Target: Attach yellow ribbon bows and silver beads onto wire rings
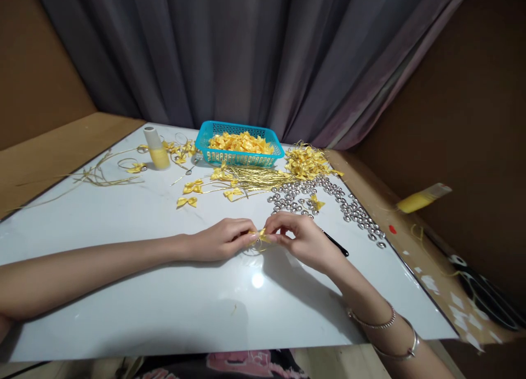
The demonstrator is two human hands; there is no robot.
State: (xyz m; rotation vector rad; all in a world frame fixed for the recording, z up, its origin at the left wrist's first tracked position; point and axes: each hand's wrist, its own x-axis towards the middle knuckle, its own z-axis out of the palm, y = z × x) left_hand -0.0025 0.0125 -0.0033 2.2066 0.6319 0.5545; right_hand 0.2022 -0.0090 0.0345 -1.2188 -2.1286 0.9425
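Observation:
A small yellow ribbon bow is pinched between both hands, low over the white tabletop. My left hand grips its left side with thumb and forefinger, and my right hand pinches the right side. A thin gold wire loop hangs under the bow, partly hidden by the fingers. Just beyond my right hand lie many small silver bells or beads, with one yellow bow among them. Several loose bows rest ahead of my left hand.
A blue basket full of yellow bows stands at the back, before a grey curtain. Gold wires lie in front of it, a bow pile to their right. A thread spool stands left. Black scissors lie right.

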